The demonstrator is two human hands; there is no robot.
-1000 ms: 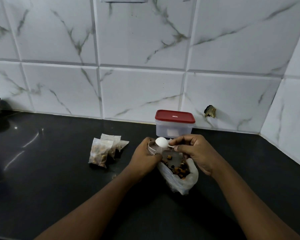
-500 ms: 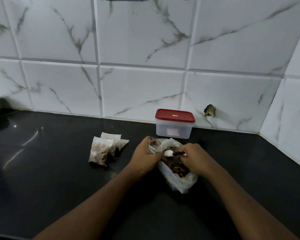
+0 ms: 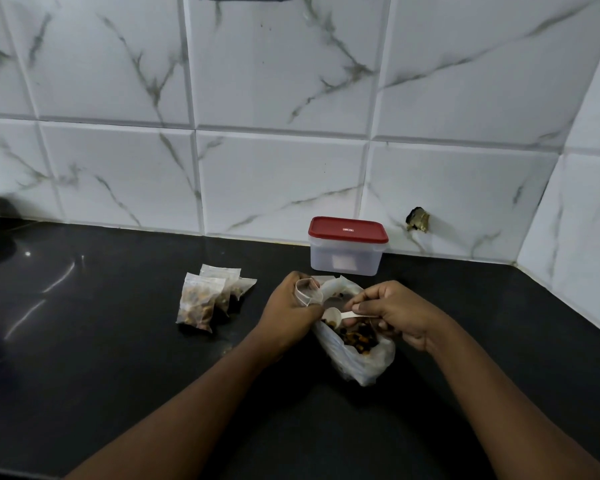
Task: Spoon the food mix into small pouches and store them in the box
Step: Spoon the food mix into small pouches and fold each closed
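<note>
Spoon [image 3: 333, 313], white plastic, lies w/ its long axis roughly left-right: bowl toward the left hand [image 3: 288, 315], handle pinched in the right hand [image 3: 397, 311] fingers. The bowl sits over the open mouth of the bag of food mix [image 3: 361, 358], just below and right of the small pouch [image 3: 307, 292], which the left hand grips w/ its mouth open. Judging from that, the coming move is a short lift up-left, spoon to pouch mouth. The right hand carries; the left only steadies.

Hard to tell: whether the bowl is loaded. Pouch body is mostly hidden behind the left fingers, so fill level is unknown.

Filled pouches [image 3: 205, 299] lie mid-desk [image 3: 84, 358], left of the hands and apart from them. The box [image 3: 347, 251] stands at the back edge, red lid on, contents not readable thru its frosted wall.
</note>
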